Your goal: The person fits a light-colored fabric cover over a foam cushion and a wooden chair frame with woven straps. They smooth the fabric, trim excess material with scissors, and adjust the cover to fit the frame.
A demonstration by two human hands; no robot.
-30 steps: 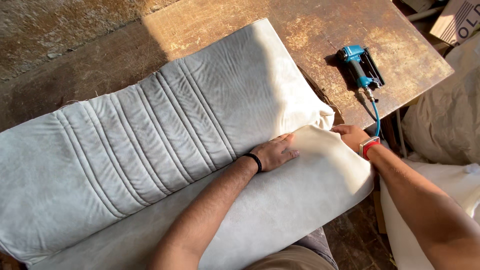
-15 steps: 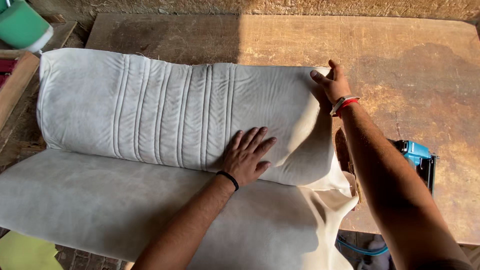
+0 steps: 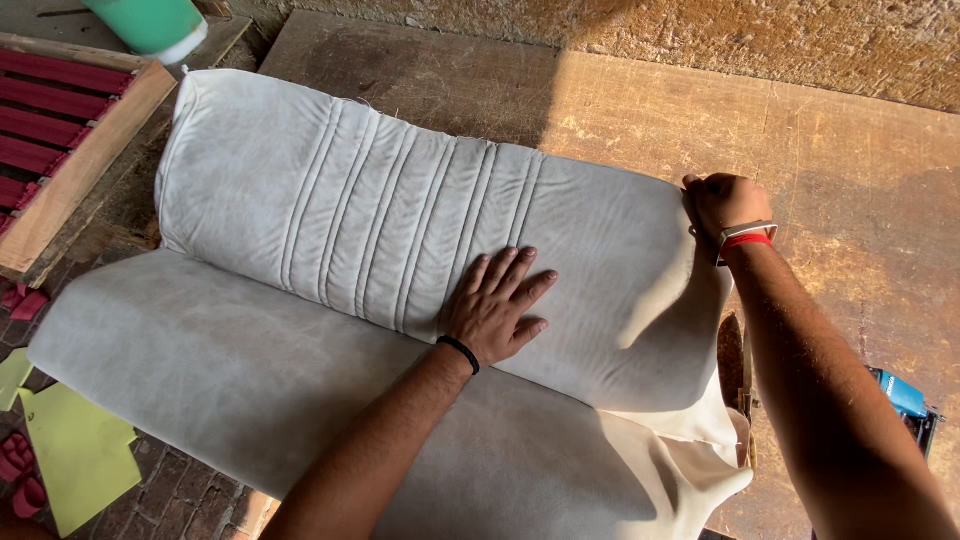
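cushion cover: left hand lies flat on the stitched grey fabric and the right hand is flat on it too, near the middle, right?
Not quite. The left hand does lie flat on the stitched grey cushion cover, but the right hand is closed, gripping the cover's far right edge, not flat near the middle. The head view shows it.

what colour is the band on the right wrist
Red with a white strap beside it, on the right hand's wristband; it shows best in the head view.

Head view, steeply downward, close over cushion (image 3: 400,240) (single view)
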